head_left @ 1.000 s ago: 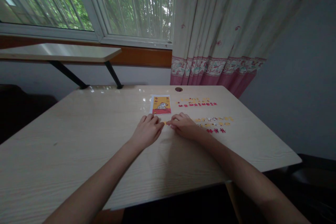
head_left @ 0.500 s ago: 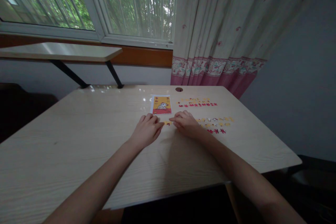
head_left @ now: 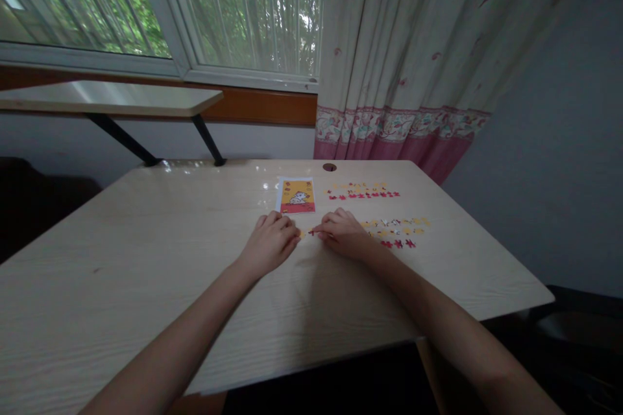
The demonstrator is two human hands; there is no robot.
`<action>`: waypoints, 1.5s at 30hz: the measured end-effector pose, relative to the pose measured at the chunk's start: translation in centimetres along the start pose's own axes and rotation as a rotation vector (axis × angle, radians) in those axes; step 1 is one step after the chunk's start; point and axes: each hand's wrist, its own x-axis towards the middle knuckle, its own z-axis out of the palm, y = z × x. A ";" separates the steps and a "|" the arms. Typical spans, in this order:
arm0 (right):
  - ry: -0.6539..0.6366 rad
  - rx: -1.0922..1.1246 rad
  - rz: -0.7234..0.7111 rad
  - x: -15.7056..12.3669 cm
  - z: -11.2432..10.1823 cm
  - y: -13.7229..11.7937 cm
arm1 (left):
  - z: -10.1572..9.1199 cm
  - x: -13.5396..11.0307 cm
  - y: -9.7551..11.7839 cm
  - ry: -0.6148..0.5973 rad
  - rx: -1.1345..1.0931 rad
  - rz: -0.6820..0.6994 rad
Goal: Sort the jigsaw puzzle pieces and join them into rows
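Observation:
Between my hands, near the middle of the table, lie a few small yellow and dark red jigsaw puzzle pieces (head_left: 311, 232). My left hand (head_left: 271, 243) is closed, its fingers curled and thumb and fingertips at the left end of these pieces. From the other side, my right hand (head_left: 343, 232) pinches at their right end, index finger stretched along the top. Fingers partly cover the pieces, so whether they interlock cannot be seen. Just behind my hands lies a picture card (head_left: 298, 196) with a white animal on yellow and red.
Loose yellow, white and red puzzle pieces (head_left: 396, 232) lie in rows right of my right hand. More rows, including a red row (head_left: 365, 196), lie farther back. A cable hole (head_left: 329, 167) sits at the table's back edge. A raised shelf (head_left: 146, 97) stands back left.
My right index finger has come down onto the pieces between my hands. My left fingertips have drawn slightly left, and the whole view has shifted a little.

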 end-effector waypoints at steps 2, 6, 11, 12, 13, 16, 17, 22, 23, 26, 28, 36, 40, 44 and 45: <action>0.001 0.003 0.002 0.0 0.0 -0.1 | 0.3 0.1 -0.1 -0.002 -0.011 -0.032; -0.007 0.006 0.003 0.0 0.1 -0.1 | 0.8 0.2 -0.3 -0.014 -0.021 -0.081; -0.005 0.012 -0.002 0.0 0.3 -0.1 | 0.8 0.2 -0.5 -0.020 -0.061 -0.066; -0.003 0.010 -0.001 0.0 0.4 -0.1 | 0.7 0.2 -0.5 -0.009 -0.081 -0.065; 0.000 0.009 0.000 0.0 0.4 -0.1 | 0.7 0.2 -0.6 0.004 -0.104 -0.064; 0.038 0.020 0.008 0.1 0.5 -0.2 | 0.6 0.2 -0.5 0.056 -0.187 -0.061; 0.062 0.038 0.005 0.1 0.6 -0.3 | 0.5 0.2 -0.5 0.079 -0.222 -0.065; 0.207 0.196 -0.041 0.4 1.0 -1.0 | 0.2 0.3 -0.1 0.229 -0.457 -0.118; 0.230 0.216 -0.040 0.5 1.1 -1.2 | 0.2 0.4 0.0 0.244 -0.502 -0.125; 0.279 0.241 -0.018 0.6 1.1 -1.6 | 0.3 0.4 0.1 0.257 -0.592 -0.141; 0.309 0.251 -0.002 0.6 1.0 -1.9 | 0.4 0.4 0.0 0.262 -0.617 -0.152; 0.363 0.284 0.025 0.7 1.1 -2.2 | 0.3 0.3 0.2 0.203 -0.619 -0.054; 0.306 0.288 -0.042 0.6 1.2 -2.3 | 0.5 0.3 0.2 0.175 -0.611 -0.038; 0.261 0.229 -0.078 0.4 1.2 -2.2 | 0.5 0.3 0.1 0.193 -0.661 -0.102; 0.264 0.200 -0.070 0.4 1.2 -2.2 | 0.5 0.3 0.1 0.202 -0.686 -0.133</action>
